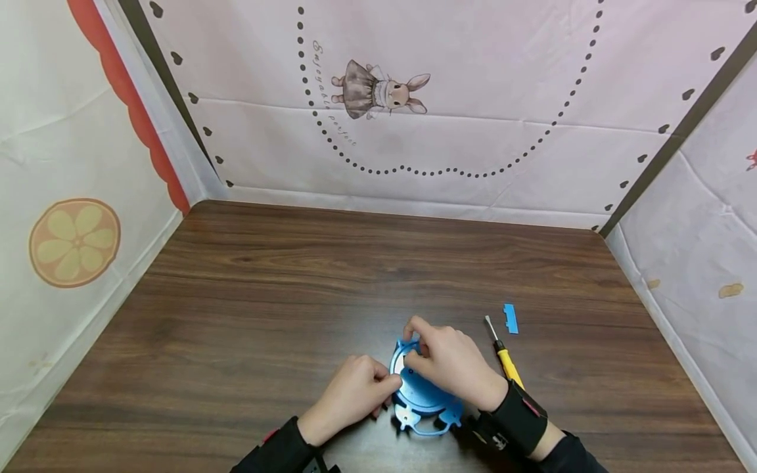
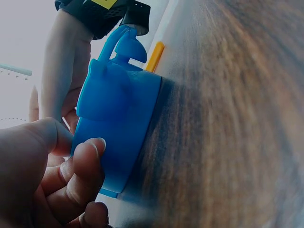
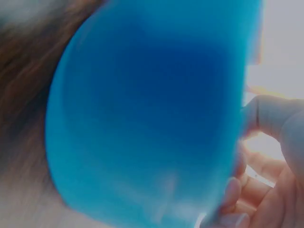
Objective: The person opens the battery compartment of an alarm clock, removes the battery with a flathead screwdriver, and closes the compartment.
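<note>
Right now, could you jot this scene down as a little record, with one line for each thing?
surface: brown wood-grain table
main object: round blue object
left hand: pinches the object's edge
right hand: fingers bent at the object's far part; whether it pinches anything, unclear
tool: screwdriver with yellow handle, right of the object, tip pointing away from the person
loose part: small flat blue piece, near the screwdriver's tip

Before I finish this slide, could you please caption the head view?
Left hand holding a round blue object on a wooden table, right hand over it, yellow screwdriver and blue strip nearby.
</note>
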A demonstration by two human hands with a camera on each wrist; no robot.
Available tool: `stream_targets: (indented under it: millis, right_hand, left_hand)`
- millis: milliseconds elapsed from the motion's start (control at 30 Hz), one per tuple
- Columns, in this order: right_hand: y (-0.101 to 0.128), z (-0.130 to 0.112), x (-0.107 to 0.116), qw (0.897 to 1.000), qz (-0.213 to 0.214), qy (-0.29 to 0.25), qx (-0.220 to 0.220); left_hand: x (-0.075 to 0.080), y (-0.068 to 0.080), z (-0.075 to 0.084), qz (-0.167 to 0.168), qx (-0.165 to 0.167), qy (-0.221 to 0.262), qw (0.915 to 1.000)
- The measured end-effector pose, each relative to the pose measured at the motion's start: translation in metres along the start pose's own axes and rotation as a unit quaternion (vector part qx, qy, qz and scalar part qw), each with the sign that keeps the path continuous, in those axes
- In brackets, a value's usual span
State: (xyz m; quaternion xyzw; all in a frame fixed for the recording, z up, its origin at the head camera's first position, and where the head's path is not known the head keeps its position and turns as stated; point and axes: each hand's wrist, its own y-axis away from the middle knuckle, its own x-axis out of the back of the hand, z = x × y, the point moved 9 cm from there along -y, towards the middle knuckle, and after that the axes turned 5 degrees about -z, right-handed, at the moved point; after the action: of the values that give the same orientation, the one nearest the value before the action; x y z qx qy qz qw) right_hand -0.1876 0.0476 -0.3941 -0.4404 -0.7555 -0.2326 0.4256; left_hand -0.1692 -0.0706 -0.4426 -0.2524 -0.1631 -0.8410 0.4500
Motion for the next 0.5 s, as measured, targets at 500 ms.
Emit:
stream_targets:
  millis: [500]
  right_hand:
    - [0.013,0.014,0.015,0.998,-0.042,-0.049,-0.017]
  left_hand:
    - [0.0,0.0,-0.001,-0.001,0.011,-0.013,0.9999]
